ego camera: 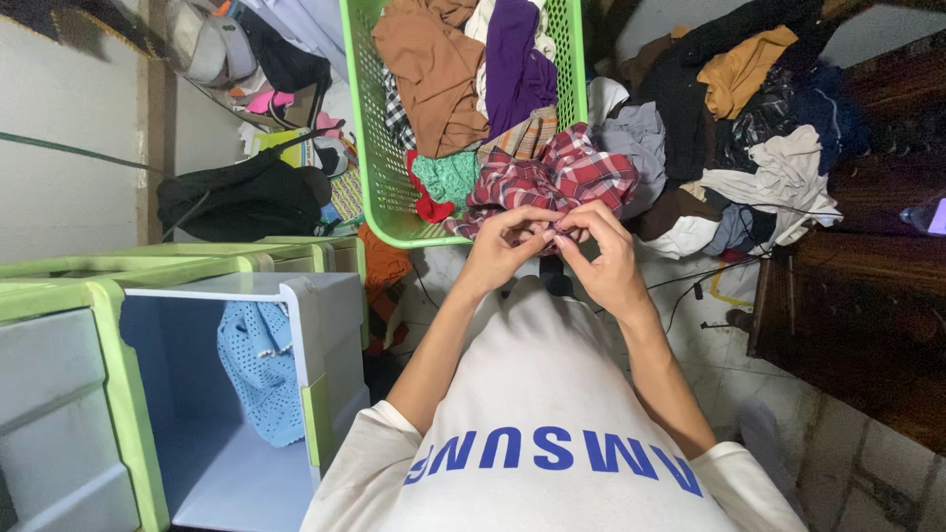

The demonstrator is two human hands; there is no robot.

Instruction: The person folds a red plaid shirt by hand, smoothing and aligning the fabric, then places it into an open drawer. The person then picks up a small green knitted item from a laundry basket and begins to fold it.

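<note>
My left hand (503,246) and my right hand (599,251) meet in front of my chest, fingers pinching the edge of a red plaid shirt (562,177). The shirt drapes over the near rim of a green plastic laundry basket (370,148). Inside the basket lie a brown garment (434,69), a purple one (517,59), a teal piece (448,177) and other clothes. Both hands grip the plaid cloth close together.
An open pale blue drawer (236,463) of a green-framed plastic cabinet (108,335) holds a light blue knitted cloth (258,365) at left. A heap of clothes (729,128) lies at right beside dark wooden furniture (867,296). A black bag (236,197) sits left of the basket.
</note>
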